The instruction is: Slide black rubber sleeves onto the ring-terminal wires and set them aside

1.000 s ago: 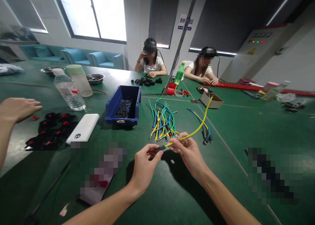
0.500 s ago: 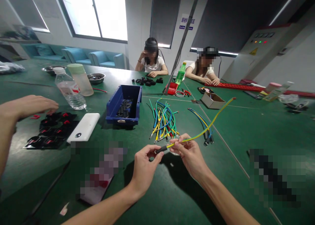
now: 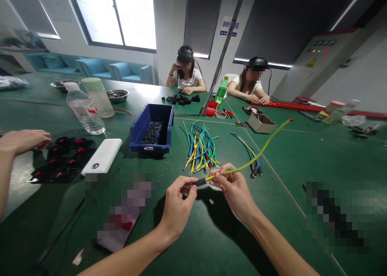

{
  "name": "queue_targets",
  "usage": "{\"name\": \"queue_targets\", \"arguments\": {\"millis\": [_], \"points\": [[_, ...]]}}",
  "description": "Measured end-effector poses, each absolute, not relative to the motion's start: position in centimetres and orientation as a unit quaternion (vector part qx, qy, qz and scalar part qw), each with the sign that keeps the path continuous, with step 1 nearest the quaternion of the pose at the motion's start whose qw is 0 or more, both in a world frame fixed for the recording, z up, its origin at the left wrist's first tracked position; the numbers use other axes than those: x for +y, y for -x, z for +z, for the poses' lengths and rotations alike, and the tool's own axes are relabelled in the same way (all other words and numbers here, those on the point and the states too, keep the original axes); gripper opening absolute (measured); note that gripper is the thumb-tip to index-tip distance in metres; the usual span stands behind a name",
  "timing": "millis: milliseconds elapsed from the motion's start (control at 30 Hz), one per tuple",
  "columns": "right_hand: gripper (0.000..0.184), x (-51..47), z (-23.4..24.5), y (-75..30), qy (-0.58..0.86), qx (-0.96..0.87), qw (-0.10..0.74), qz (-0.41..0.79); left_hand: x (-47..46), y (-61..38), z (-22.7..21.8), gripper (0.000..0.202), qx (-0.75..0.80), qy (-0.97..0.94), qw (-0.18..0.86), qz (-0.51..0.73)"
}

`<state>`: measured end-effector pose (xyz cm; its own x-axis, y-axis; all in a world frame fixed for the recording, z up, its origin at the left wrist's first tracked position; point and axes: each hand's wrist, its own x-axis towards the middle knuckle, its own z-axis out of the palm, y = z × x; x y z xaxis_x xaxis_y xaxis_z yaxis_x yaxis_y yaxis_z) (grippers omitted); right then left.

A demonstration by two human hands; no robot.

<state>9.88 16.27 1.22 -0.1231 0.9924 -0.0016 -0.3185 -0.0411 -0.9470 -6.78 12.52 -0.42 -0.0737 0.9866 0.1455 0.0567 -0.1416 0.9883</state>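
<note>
A yellow-green wire (image 3: 256,160) runs from between my hands up to the right, its far end bent upward. My right hand (image 3: 231,189) pinches it near the lower end. My left hand (image 3: 179,201) grips that end, where a black sleeve (image 3: 200,182) covers the wire; fingers hide the tip. Beyond my hands lies a pile of blue, green and yellow wires (image 3: 201,147) with metal lugs. To its right, several wires with black-sleeved ends (image 3: 248,149) lie together. A blue bin (image 3: 151,141) holding short black tubes (image 3: 153,133) stands left of the pile.
At left are a white phone-like device (image 3: 102,156), black packs with red parts (image 3: 60,163), a water bottle (image 3: 86,111) and a co-worker's hand (image 3: 26,141). Two people sit across the table. A small carton (image 3: 261,123) and a leaning pole (image 3: 223,52) stand farther back.
The wire has shifted slightly right at its far end, and my left fingers now cover its metal tip. At left, the co-worker's hand has drawn back toward the edge of view.
</note>
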Motion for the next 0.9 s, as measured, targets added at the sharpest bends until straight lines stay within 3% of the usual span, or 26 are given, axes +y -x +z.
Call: {"name": "queue_targets", "arguments": {"millis": [900], "points": [[0.023, 16.32, 1.83, -10.15, 0.389, -0.503, 0.529, 0.562, 13.03, 6.61, -0.63, 0.015, 0.495, -0.489, 0.465, 0.547]]}}
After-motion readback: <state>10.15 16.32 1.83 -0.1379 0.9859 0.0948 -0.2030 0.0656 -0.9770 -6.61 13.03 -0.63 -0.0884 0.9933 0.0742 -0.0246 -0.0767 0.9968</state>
